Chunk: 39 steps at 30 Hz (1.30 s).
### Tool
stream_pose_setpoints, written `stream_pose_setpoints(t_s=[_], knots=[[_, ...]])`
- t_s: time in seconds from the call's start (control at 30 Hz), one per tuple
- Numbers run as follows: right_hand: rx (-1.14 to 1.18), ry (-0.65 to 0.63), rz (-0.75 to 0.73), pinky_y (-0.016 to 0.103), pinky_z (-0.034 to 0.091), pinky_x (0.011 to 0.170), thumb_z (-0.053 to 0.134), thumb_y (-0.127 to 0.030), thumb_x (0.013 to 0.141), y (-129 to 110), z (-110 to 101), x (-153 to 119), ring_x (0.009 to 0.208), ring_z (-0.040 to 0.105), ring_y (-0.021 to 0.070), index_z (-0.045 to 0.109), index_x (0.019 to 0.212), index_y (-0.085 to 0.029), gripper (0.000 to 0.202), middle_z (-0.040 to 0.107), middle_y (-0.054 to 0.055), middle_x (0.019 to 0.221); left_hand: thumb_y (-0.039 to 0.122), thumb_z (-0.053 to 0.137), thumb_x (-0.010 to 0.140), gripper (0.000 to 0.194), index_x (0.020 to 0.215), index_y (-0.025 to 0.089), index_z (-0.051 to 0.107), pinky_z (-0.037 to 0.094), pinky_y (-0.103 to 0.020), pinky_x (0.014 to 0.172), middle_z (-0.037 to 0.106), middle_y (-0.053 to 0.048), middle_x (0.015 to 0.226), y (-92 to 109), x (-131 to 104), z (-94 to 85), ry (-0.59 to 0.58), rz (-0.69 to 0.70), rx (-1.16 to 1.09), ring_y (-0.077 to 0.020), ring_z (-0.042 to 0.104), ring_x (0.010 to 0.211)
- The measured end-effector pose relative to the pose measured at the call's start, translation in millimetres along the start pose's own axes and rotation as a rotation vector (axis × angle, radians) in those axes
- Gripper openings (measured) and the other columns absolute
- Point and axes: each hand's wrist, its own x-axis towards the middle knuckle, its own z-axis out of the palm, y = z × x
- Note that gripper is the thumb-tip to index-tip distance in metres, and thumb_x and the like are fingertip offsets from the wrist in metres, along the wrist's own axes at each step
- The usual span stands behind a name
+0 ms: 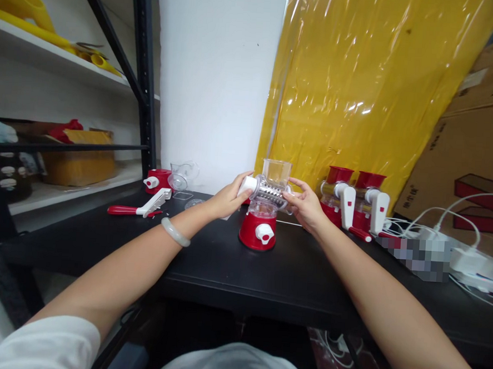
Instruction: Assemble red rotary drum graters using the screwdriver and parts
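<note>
A rotary grater with a red base (257, 232) stands upright on the black table in front of me. Its clear plastic body (276, 172) has an open hopper at the top and a metal grating drum (270, 194) lying sideways inside. My left hand (230, 196) is closed around the white end (247, 185) of the drum. On the other side, my right hand (305, 205) pinches the clear body's right edge, thumb in front and fingers behind. A white knob (264, 234) is on the front of the base.
Two assembled red graters (340, 198) with white crank handles stand at the right, near white cables and a power strip (477, 265). At the left lie a loose crank handle (138, 208), another red base (158, 180) and clear parts (182, 175). Shelves rise beyond.
</note>
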Motion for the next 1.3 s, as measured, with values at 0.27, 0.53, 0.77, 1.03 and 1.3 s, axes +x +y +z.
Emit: stream_pose_setpoints(t_s=[0.27, 0.53, 0.77, 1.03, 1.3], knots=[[-0.051, -0.038, 0.022, 0.031, 0.054, 0.058, 0.086, -0.039, 0.052, -1.7, -7.6, 3.8, 0.058, 0.066, 0.0166, 0.044, 0.124, -0.020, 0.086, 0.069, -0.003, 0.065, 0.056, 0.041, 0.090, 0.081, 0.151, 0.016, 0.006, 0.050, -0.038, 0.082, 0.068, -0.011, 0.103, 8.6, -0.7, -6.3, -0.100, -0.031, 0.057, -0.0229, 0.068, 0.079], [-0.412, 0.127, -0.223, 0.031, 0.053, 0.065, 0.065, -0.062, 0.070, 10.7, -34.4, 19.9, 0.073, 0.059, 0.0152, 0.063, 0.092, -0.021, 0.047, 0.063, 0.002, 0.082, 0.046, 0.071, 0.066, 0.041, 0.095, 0.018, 0.068, 0.050, -0.041, 0.072, 0.070, -0.015, 0.086, 55.9, -53.5, -42.5, -0.525, -0.225, 0.789, -0.0343, 0.067, 0.082], [-0.272, -0.048, -0.133, 0.040, 0.049, 0.090, 0.054, -0.066, 0.078, 35.6, -18.7, 21.8, 0.115, 0.053, 0.0212, 0.056, 0.118, -0.031, 0.053, 0.056, 0.004, 0.127, 0.032, 0.048, 0.085, 0.022, 0.090, 0.022, 0.068, 0.046, -0.043, 0.076, 0.065, -0.010, 0.072, 144.8, -31.5, -65.6, -0.329, -0.085, 1.058, -0.0293, 0.064, 0.076], [-0.173, -0.108, 0.032, 0.034, 0.057, 0.069, 0.053, -0.066, 0.079, 40.8, -17.0, 15.6, 0.088, 0.063, 0.0149, 0.041, 0.127, -0.035, 0.059, 0.053, 0.003, 0.126, 0.018, 0.032, 0.093, 0.035, 0.109, 0.005, 0.061, 0.041, -0.057, 0.087, 0.063, -0.017, 0.107, 101.6, 95.5, -93.0, -0.074, -0.116, 1.164, -0.0328, 0.056, 0.104], [-0.146, -0.082, 0.004, 0.031, 0.057, 0.063, 0.060, -0.064, 0.074, 39.3, -10.1, 17.1, 0.075, 0.061, 0.0126, 0.039, 0.121, -0.031, 0.061, 0.057, 0.003, 0.112, 0.022, 0.061, 0.073, 0.010, 0.068, 0.016, 0.067, 0.047, -0.028, 0.065, 0.069, -0.002, 0.070, 25.0, 11.5, -47.5, -0.712, -0.283, 0.917, -0.0153, 0.059, 0.063]])
